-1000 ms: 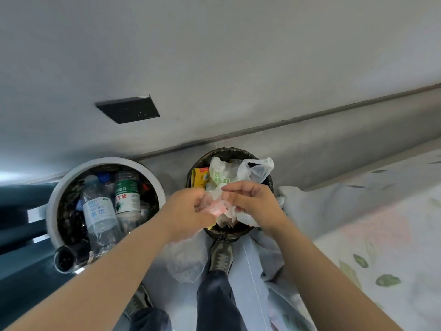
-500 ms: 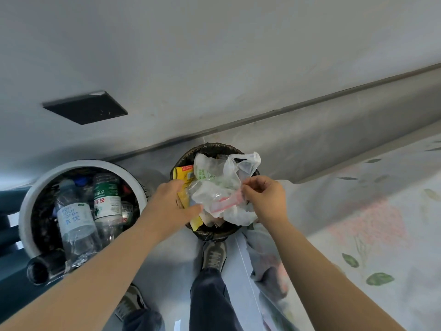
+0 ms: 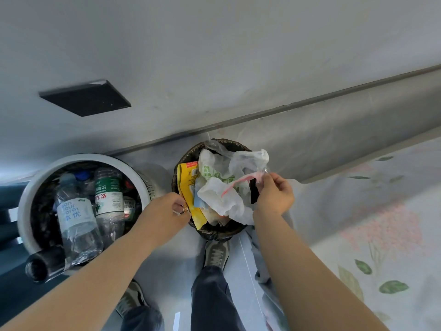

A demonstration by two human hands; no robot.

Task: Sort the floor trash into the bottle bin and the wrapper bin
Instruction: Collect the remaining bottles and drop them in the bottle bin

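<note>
White round plastic bottle bin stands just left of the dark round wrapper bin, both on the grey floor against the wall. It is full of clear plastic bottles. The wrapper bin holds a heap of crumpled white plastic bags that rises above its rim. A flat yellow wrapper stands on edge along its left side.

A clear zip bag with a pink seal strip lies on top of the heap. Its long axis runs from the middle of the wrapper bin up to the right rim. There the right hand pinches the end of the zip bag between thumb and fingers. The left hand is at the near-left rim, and its curled fingers seem to pinch the lower edge of the yellow wrapper.

The right hand is the nearer one to the zip bag, which hangs inward from it. Letting go would likely drop it onto the heap, though it could slide off such a high pile.

Half a second ago the two hands were close together over the middle of the wrapper bin with the pink strip between them. Now they are apart at opposite rims.
</note>
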